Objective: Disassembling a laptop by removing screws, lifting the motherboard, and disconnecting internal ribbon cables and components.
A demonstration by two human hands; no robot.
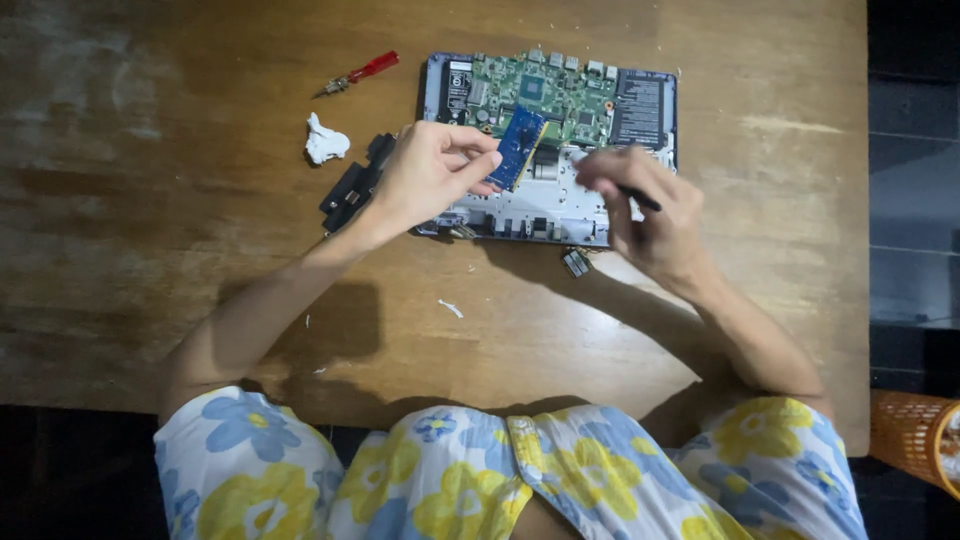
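Head view, one frame.

Item: memory card (519, 147), small, blue, oblong. Held by the left hand (425, 175), the grip closed on its lower edge between thumb and fingertips; the card stands tilted, its upper end raised over the circuit board (545, 92). It is lifted clear of the board, not seated in any slot.

Item: thin dark tool (640, 198), pen-like. Held in the right hand (650, 210), the grip closed around it, the tip pointing toward the card. Tip and card are near; whether they touch cannot be told.

Item: opened laptop base (540, 205), grey, green circuit board in its upper half, resting on the wooden worktop (150, 200).

Step in hand, as judged: the card is out and being worked at or inspected along its edge with the tool. The next move calls for a steady left pinch, light pressure from the tool, and the card kept away from the board's parts.

Around: red-handled screwdriver (360, 73) above left; crumpled white tissue (325, 141); black part (352, 185) under the left wrist; small loose piece (575, 262) below the base.
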